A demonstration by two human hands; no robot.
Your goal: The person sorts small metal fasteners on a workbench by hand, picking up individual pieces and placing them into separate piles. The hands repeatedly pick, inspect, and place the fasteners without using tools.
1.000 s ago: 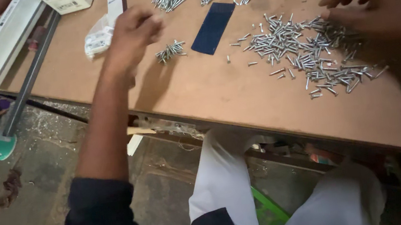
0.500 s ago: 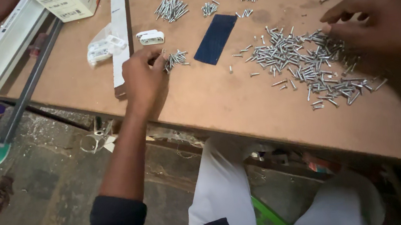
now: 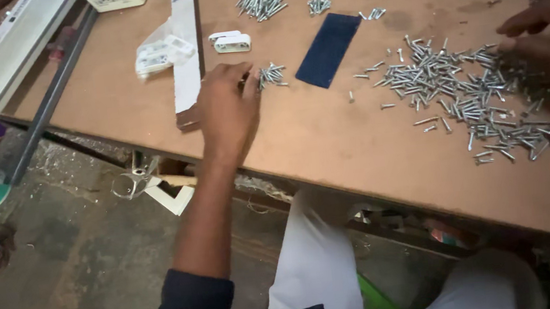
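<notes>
Your left hand [image 3: 228,112] lies knuckles-up on the brown fibreboard tabletop [image 3: 328,142], fingers curled loosely, its fingertips at the small bunch of silver screws [image 3: 271,75] just left of the dark blue rectangular card [image 3: 328,49]; whether any screw is actually pinched under those fingers cannot be told. Your right hand [image 3: 545,37] rests at the far edge of the large scattered heap of silver screws [image 3: 466,97], fingers partly extended and touching the pile, with nothing visibly gripped. Keep the small bunch tight and all pointing one way, clear of the card and of the white plastic clips [image 3: 230,41] behind it. Draw screws from the heap's near edge so none roll toward the table's front edge.
</notes>
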